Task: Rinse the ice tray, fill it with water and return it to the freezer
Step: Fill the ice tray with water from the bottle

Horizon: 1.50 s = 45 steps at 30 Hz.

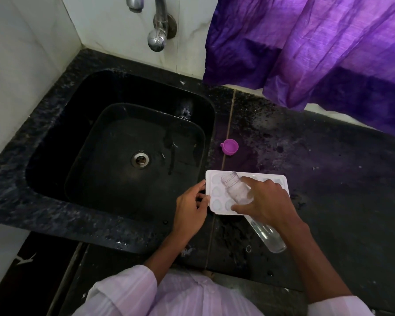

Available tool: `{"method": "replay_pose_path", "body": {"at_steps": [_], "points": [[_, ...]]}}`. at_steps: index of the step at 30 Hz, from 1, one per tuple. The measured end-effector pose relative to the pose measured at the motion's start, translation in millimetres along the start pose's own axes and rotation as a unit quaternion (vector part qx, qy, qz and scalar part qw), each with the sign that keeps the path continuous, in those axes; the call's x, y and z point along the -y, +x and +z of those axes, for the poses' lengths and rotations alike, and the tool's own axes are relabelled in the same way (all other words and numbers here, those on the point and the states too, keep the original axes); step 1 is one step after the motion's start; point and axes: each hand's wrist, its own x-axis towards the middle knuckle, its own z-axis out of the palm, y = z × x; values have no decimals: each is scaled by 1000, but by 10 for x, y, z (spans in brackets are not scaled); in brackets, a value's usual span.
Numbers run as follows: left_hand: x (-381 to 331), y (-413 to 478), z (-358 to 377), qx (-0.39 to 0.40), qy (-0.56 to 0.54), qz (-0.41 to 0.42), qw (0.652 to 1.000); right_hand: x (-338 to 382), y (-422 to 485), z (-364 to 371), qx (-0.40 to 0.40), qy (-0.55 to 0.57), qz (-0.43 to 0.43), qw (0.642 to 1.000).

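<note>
View from above of a dark stone surface (328, 190) with a black sink (78, 133) at the left of the frame. A white ice tray (274, 179) lies flat on the surface in the lower middle, just right of the sink's edge.

The right hand (267, 201) is wrapped around a clear plastic bottle (235, 190). The bottle is tilted, with its open mouth over the tray's upper-left cups and its base toward the bottom of the frame. Water shows near the base; whether any is flowing cannot be told.

The left hand (189, 208) appears to pinch the tray's left edge with bent fingers. A small pink cap (230, 147) sits on the surface above the tray.

Risks, as a judgement:
- The bottle mouth is wide and the cups are small, so a steep tip could send water over the dividers and onto the surface.
- The tray sits close to the sink's drop, so a nudge could slide it in.
- Overfilled cups would slosh on the way to the freezer.
</note>
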Motion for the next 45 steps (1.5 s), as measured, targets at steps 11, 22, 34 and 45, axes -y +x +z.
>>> {"method": "replay_pose_path", "body": {"at_steps": [11, 22, 34, 45], "points": [[9, 33, -50, 15, 11, 16, 1000, -68, -54, -70, 6, -6, 30, 1000], [41, 29, -17, 22, 26, 18, 999, -247, -161, -91, 2, 15, 70, 997], [21, 33, 1, 14, 28, 15, 999, -485, -249, -151, -12, 3, 84, 996], [7, 21, 40, 1, 36, 12, 999, -663, -335, -167, -17, 6, 109, 994]]}}
